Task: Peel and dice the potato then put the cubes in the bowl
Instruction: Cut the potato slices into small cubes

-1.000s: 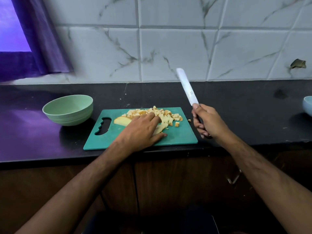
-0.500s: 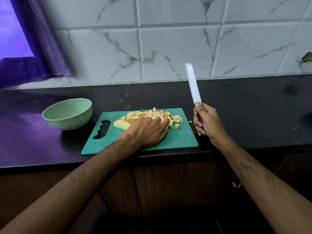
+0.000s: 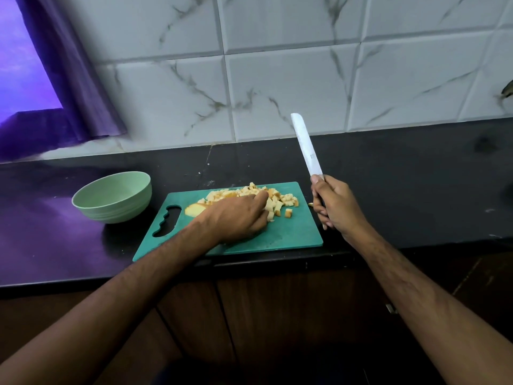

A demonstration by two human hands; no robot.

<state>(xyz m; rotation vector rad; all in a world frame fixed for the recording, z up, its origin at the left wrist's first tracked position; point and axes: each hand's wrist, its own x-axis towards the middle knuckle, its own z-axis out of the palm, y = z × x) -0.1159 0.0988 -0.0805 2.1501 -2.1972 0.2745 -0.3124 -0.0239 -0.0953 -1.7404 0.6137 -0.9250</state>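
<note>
We see a pale green round plastic bowl [image 3: 112,197] standing left of the teal plastic cutting board [image 3: 294,234], apart from it, and from this angle the part of its inside that shows holds nothing. The board lies on the black stone countertop [image 3: 402,190], its near edge close to the counter's front lip; bare counter stretches to the right of the board and behind it up to the white marbled wall tiles [image 3: 277,93]. On the board's far half sits a heap of small pale yellow potato cubes [image 3: 277,201], and an uncut potato slice [image 3: 194,209] lies at the heap's left end, nearer the board's handle slot. Our left hand [image 3: 236,218] lies palm down over the middle of the board, its fingers bent into the heap and covering part of it; whether they pinch any cubes we cannot tell. Our right hand [image 3: 333,209] hovers just past the board's right edge, fingers wrapped round the handle of a white-bladed knife [image 3: 306,147], whose blade points up and away, clear of the board.
</note>
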